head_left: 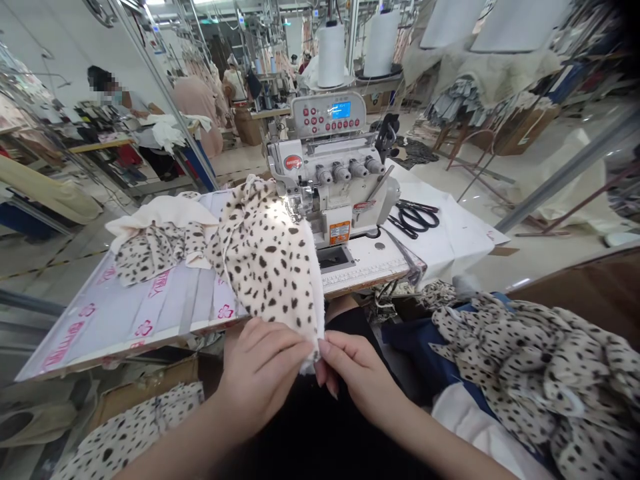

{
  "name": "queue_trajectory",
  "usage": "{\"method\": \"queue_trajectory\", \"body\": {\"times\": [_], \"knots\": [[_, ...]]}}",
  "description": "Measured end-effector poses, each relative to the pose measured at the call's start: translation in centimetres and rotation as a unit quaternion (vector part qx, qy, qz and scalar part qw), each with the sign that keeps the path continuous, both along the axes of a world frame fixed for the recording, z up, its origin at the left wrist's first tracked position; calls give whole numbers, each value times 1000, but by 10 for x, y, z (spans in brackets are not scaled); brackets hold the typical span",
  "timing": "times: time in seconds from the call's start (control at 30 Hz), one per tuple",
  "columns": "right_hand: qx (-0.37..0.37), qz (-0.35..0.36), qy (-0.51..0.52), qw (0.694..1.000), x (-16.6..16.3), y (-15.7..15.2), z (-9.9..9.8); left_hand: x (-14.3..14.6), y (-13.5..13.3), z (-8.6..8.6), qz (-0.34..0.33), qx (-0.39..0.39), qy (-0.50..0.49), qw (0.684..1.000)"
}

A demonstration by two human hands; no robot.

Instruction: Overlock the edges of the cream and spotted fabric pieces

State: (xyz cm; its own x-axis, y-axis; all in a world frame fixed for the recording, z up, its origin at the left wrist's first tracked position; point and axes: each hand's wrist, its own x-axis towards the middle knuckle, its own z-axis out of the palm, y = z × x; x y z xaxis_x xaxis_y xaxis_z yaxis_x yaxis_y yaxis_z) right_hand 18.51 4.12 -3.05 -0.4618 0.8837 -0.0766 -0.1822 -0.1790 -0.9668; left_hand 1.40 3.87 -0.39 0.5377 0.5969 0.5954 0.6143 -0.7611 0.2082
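A cream piece of fabric with dark spots (270, 260) hangs from the needle area of a white overlock sewing machine (335, 180) down over the table's front edge. My left hand (263, 373) pinches its lower edge, fingers curled closed on the cloth. My right hand (350, 373) grips the same corner just to the right, fingers pressed together on it. Both hands sit below the table edge, over my dark lap.
More spotted pieces (150, 250) lie on the table's left side, and a pile (545, 373) is heaped at my right. Black scissors (415, 217) rest right of the machine. Thread cones (331, 53) stand behind it. Another person (130, 107) works far left.
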Motion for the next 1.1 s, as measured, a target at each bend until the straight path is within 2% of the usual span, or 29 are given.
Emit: {"method": "queue_trajectory", "body": {"times": [0.27,0.4,0.63,0.73,0.8,0.87,0.9,0.93,1.0,1.07,1.1], "knots": [[-15,5,2,1000,0,0,1,-1,-3,-1,9,22,28,999],[-26,1,28,999,0,2,-4,3,-4,2,10,8,29,1000],[-160,51,153,974,1,6,-7,11,-5,-2,26,2,13,1000],[-169,85,154,970,5,5,-5,9,-5,-5,16,4,12,1000],[-102,70,94,988,9,3,-3,8,-5,-5,10,10,4,1000],[54,-22,-23,998,14,2,0,8,-4,-3,8,13,-3,1000],[157,-75,-83,981,16,2,1,7,-4,-3,8,14,-6,1000],[260,-113,-134,950,17,3,3,6,-4,-2,7,17,-11,1000],[430,-119,-191,874,19,8,6,4,-5,0,4,26,-21,999],[527,-80,-206,821,18,14,9,2,-9,1,8,34,-30,999],[552,-66,-206,805,17,18,11,2,-11,0,6,37,-35,999]]}}
